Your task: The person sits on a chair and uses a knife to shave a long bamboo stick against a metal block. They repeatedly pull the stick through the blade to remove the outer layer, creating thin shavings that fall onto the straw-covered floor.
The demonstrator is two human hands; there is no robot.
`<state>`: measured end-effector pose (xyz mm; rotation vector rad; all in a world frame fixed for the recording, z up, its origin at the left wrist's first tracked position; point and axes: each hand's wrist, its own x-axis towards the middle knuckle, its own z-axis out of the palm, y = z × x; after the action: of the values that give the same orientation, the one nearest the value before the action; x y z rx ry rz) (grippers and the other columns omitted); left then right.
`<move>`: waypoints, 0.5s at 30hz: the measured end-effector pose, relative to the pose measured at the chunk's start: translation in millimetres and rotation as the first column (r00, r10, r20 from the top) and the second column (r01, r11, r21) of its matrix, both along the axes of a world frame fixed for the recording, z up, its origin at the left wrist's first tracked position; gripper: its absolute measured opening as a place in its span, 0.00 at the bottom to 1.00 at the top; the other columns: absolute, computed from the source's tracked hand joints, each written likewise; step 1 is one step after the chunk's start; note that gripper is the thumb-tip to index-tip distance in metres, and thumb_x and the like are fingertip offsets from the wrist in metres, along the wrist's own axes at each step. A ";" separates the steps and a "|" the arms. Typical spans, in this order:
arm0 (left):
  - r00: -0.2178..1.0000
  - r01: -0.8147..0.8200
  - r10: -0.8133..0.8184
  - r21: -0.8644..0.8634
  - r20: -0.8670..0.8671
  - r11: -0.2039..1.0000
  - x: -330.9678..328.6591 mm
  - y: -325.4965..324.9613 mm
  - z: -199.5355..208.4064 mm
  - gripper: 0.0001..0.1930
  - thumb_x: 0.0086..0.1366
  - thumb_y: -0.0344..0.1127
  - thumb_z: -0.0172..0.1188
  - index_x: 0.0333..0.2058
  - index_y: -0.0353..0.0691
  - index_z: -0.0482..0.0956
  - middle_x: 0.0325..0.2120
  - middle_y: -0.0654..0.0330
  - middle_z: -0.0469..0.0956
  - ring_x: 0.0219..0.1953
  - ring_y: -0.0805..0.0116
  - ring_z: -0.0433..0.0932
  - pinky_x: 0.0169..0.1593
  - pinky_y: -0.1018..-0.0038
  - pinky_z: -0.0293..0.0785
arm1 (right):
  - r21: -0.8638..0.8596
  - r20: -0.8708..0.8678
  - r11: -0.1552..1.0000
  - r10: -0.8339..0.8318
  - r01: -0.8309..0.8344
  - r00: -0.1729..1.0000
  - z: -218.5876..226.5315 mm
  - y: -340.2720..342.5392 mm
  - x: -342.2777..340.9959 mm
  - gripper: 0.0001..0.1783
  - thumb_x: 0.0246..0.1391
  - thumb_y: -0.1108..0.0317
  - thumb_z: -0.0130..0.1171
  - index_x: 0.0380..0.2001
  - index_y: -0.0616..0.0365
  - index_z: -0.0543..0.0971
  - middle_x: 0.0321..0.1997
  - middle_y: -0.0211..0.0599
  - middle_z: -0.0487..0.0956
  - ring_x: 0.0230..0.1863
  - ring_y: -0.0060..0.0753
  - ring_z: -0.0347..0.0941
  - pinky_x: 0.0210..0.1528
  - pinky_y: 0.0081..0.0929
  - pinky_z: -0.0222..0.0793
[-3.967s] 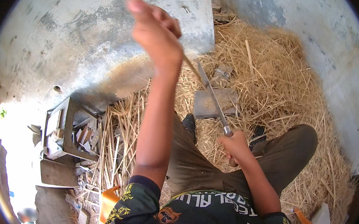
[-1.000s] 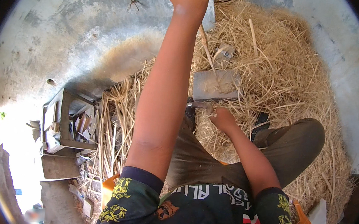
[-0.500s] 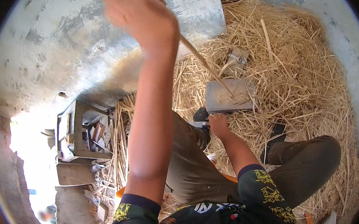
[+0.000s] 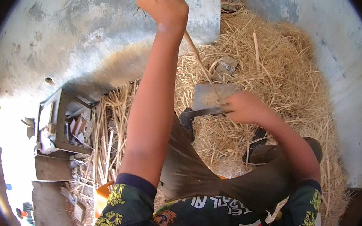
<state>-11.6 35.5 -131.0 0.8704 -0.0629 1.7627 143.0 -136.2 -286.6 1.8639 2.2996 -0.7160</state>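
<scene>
My left hand [image 4: 162,1] is raised high at the top, fingers curled round the upper end of a long thin wooden stick [image 4: 198,57]; that end is hidden behind the hand and wrist. The stick slants down to a flat grey block [image 4: 203,97] lying in the straw. My right hand [image 4: 247,108] grips a large knife by its handle. Its dark blade [image 4: 204,111] points left, level with the block's near edge and close to the stick's lower end. Whether blade and stick touch, I cannot tell.
Pale straw-like shavings [image 4: 280,65] are heaped round my feet and against the wall. Behind the block lies a small greyish-brown piece [image 4: 225,68]. On the left stand a wooden frame box [image 4: 63,120] with scraps inside and a bundle of thin sticks [image 4: 105,119]. A pale wall [image 4: 89,32] rises behind.
My right hand has lifted the knife from beside my foot up to the block and the stick. My left hand still holds the stick, now a little farther right in view.
</scene>
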 end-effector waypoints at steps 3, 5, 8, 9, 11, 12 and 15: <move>0.984 0.113 -0.115 0.019 0.134 0.993 -16.0 1.6 -1.6 0.25 0.78 0.53 0.44 0.24 0.43 0.66 0.16 0.72 0.58 0.18 0.80 0.56 0.21 0.78 0.55 | 0.264 -0.097 0.941 -0.195 0.214 0.976 89.2 -86.5 63.2 0.15 0.47 0.61 0.68 0.37 0.57 0.82 0.30 0.40 0.80 0.33 0.45 0.78 0.37 0.38 0.70; 0.963 -0.267 0.268 0.025 -0.018 0.963 -7.6 6.0 -5.8 0.26 0.78 0.51 0.43 0.25 0.39 0.68 0.16 0.67 0.61 0.19 0.76 0.59 0.23 0.74 0.57 | 0.163 -0.433 0.777 -0.497 0.608 0.752 117.2 -150.6 68.1 0.13 0.48 0.67 0.66 0.38 0.60 0.81 0.28 0.35 0.79 0.34 0.37 0.79 0.40 0.36 0.73; 0.512 -0.794 0.801 0.186 -0.310 0.579 8.4 -1.3 -5.1 0.27 0.79 0.47 0.41 0.29 0.27 0.72 0.18 0.52 0.69 0.22 0.60 0.65 0.29 0.60 0.62 | 0.261 -0.631 0.497 -0.560 0.827 0.536 79.5 -187.1 56.7 0.12 0.52 0.70 0.64 0.40 0.62 0.78 0.26 0.28 0.77 0.28 0.27 0.75 0.35 0.30 0.74; 0.494 -0.801 0.812 0.199 -0.311 0.564 12.8 -6.7 -3.6 0.27 0.79 0.47 0.41 0.30 0.27 0.73 0.19 0.50 0.69 0.23 0.58 0.65 0.30 0.59 0.63 | 0.019 -0.723 0.551 -0.569 0.835 0.392 65.2 -181.3 49.6 0.12 0.53 0.71 0.63 0.41 0.63 0.77 0.26 0.28 0.77 0.25 0.24 0.74 0.32 0.28 0.74; 0.466 -0.809 0.829 0.229 -0.310 0.541 22.6 -16.4 -1.9 0.26 0.78 0.47 0.40 0.32 0.26 0.73 0.21 0.46 0.71 0.24 0.54 0.67 0.32 0.58 0.65 | -0.336 -0.844 0.651 -0.529 0.681 0.089 20.5 -158.6 28.8 0.12 0.56 0.70 0.63 0.41 0.63 0.75 0.25 0.29 0.77 0.19 0.20 0.70 0.26 0.25 0.73; 0.447 -0.814 0.842 0.253 -0.302 0.523 26.1 -19.2 -2.3 0.26 0.78 0.47 0.40 0.32 0.26 0.73 0.22 0.45 0.71 0.25 0.52 0.67 0.33 0.58 0.65 | -0.425 -0.878 0.714 -0.474 0.556 -0.062 -5.1 -145.9 18.6 0.11 0.57 0.68 0.63 0.40 0.62 0.75 0.25 0.30 0.76 0.17 0.18 0.69 0.24 0.24 0.71; 0.404 -0.831 0.872 0.290 -0.276 0.476 31.3 -23.8 -2.2 0.26 0.78 0.46 0.39 0.34 0.27 0.74 0.24 0.42 0.73 0.27 0.49 0.69 0.35 0.58 0.67 | -0.209 -0.866 0.608 -0.479 0.766 0.144 -23.6 -112.8 -16.2 0.15 0.58 0.62 0.63 0.40 0.63 0.76 0.24 0.30 0.76 0.16 0.18 0.67 0.22 0.24 0.68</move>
<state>19.7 11.7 -133.2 1.4993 0.7074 2.5043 126.7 -249.0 -310.2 3.3047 1.8142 -1.9761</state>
